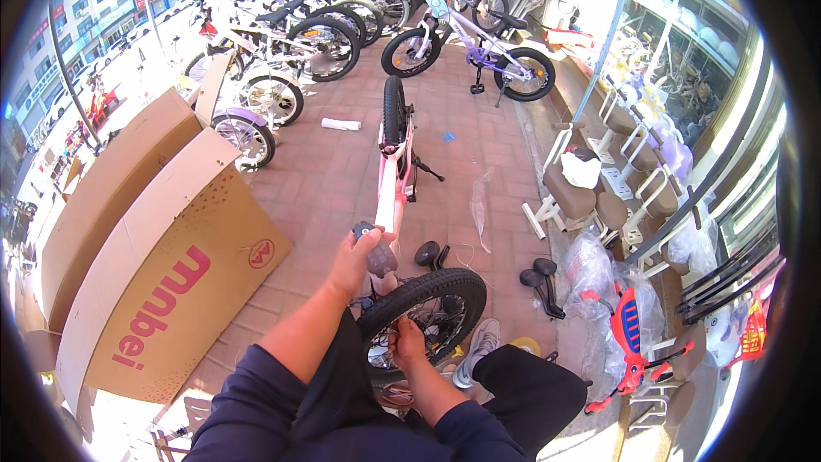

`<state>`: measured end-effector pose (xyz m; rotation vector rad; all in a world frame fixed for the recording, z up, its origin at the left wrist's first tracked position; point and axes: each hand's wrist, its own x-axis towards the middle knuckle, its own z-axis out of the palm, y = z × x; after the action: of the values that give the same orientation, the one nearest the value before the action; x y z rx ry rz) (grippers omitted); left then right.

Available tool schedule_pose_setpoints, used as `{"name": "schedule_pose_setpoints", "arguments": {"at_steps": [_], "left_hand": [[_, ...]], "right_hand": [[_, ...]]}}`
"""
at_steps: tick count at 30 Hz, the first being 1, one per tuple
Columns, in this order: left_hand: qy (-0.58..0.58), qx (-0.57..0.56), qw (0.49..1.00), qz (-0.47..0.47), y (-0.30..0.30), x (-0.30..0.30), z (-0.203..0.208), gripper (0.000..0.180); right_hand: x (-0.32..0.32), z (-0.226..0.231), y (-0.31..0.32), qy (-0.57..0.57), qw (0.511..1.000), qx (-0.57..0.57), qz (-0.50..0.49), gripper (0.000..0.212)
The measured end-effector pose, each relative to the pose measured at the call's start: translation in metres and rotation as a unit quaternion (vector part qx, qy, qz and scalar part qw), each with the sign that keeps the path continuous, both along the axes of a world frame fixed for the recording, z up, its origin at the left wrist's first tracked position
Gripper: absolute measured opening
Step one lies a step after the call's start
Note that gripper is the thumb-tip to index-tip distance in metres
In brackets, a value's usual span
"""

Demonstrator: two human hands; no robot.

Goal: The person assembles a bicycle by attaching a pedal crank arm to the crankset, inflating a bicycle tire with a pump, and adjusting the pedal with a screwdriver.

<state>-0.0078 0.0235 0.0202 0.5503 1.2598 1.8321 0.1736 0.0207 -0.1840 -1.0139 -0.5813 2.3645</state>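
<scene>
A pink and white bicycle frame stretches away from me, its far wheel pointing toward the parked bikes. Close to my body, the near wheel leans at a slant between my legs. My left hand is closed around a dark grey, lumpy piece at the near end of the frame; I cannot make out its kind. Lower down, my right hand reaches among the spokes beside the hub. Its fingers are curled together, and what they hold is hidden.
Large open cardboard boxes stand at left. Black saddles on posts, a clear plastic strip and a white roll lie on the brick paving. A white-purple bike stands ahead; brown-seated stools and a red-blue toy line the right.
</scene>
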Motion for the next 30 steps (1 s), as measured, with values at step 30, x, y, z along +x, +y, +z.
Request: {"name": "schedule_pose_setpoints", "arguments": {"at_steps": [30], "left_hand": [[0.01, 0.008, 1.0, -0.003, 0.005, 0.005, -0.005, 0.049]], "right_hand": [[0.015, -0.038, 0.009, 0.022, 0.994, 0.066, 0.079, 0.032]]}}
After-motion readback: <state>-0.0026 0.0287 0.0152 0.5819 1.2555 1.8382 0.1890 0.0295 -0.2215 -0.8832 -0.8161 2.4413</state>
